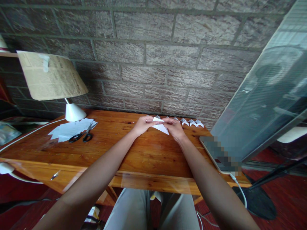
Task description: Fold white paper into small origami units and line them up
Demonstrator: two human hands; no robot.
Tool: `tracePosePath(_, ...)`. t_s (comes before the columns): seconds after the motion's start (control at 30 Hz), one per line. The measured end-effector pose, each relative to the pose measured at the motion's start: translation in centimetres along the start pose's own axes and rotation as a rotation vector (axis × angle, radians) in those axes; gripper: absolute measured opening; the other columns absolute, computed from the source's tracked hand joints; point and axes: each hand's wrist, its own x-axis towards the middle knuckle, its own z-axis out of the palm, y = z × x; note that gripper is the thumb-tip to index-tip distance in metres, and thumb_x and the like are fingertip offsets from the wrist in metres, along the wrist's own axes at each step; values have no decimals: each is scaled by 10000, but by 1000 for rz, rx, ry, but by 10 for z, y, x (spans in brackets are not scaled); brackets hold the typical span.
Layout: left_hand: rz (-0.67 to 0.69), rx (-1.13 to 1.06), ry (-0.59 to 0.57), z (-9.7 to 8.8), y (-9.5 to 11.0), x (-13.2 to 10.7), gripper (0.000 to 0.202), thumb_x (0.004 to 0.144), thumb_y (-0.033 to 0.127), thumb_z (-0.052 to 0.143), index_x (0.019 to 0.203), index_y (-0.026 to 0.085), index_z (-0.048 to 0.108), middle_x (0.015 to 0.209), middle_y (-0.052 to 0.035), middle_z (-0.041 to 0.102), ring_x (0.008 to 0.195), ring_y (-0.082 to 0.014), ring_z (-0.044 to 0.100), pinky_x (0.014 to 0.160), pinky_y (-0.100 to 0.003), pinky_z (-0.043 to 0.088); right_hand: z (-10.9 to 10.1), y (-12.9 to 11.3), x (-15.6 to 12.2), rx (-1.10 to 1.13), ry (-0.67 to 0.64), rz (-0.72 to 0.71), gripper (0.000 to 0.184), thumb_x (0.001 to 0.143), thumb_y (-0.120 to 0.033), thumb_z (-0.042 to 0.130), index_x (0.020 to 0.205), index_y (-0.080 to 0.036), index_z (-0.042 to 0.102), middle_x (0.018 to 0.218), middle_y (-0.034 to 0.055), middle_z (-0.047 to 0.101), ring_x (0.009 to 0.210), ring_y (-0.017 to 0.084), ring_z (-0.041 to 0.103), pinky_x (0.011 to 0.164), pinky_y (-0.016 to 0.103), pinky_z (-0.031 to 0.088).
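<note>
A small folded piece of white paper (161, 127) is held up between my two hands over the back half of the wooden table. My left hand (143, 125) pinches its left side, thumb and fingers pressed together. On the right side, my right hand (174, 127) grips it the same way. One pointed corner of the paper slants down to the right. Behind my hands stands a row of small folded paper shapes (192, 123) along the table's back edge; my fingers partly hide the row.
At the left, black-handled scissors (81, 137) lie on a pile of white paper pieces (68, 129), by a lamp (74, 112) with a paper shade. A tablet-like device (219, 153) with a white cable lies at the right edge. A brick wall (155, 73) rises behind the table (153, 159).
</note>
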Motion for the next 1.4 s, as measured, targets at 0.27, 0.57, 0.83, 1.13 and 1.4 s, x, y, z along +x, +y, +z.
tracePosePath(0.27,-5,-28,-9,-1,-5,3,409,587,423,803,852,122,729,881,-75,739,809,-215,670,829,-350,476,0,-2,-1,-26,-37,40,278,626,-420,789,798,-204,758,813,20,739,714,165,626,756,323,463)
tracePosePath(0.57,-25,-4,-49,-3,-7,2,433,650,473,760,907,125,734,884,-83,735,808,-203,657,782,-322,487,-2,1,2,-119,26,18,433,599,-540,770,827,-173,758,750,33,726,655,159,601,660,300,456)
tracePosePath(0.83,-88,-24,-43,-6,-9,3,419,626,459,787,884,131,746,840,-88,726,770,-188,654,737,-332,529,-7,1,4,-178,22,-27,404,648,-535,728,833,-177,749,799,42,733,707,177,618,705,308,461)
tracePosePath(1.13,-165,-151,-69,-8,-12,4,433,627,410,807,957,139,738,926,-92,714,841,-183,659,824,-355,538,-13,6,8,-257,33,-84,370,677,-504,695,829,-169,739,793,46,725,655,163,598,655,299,450)
tracePosePath(1.4,-129,-190,-166,-9,-7,4,498,682,392,781,1106,150,684,1050,-113,698,900,-187,668,863,-342,526,-17,10,11,-258,51,-49,419,662,-547,690,844,-172,732,727,33,706,585,152,571,571,279,423)
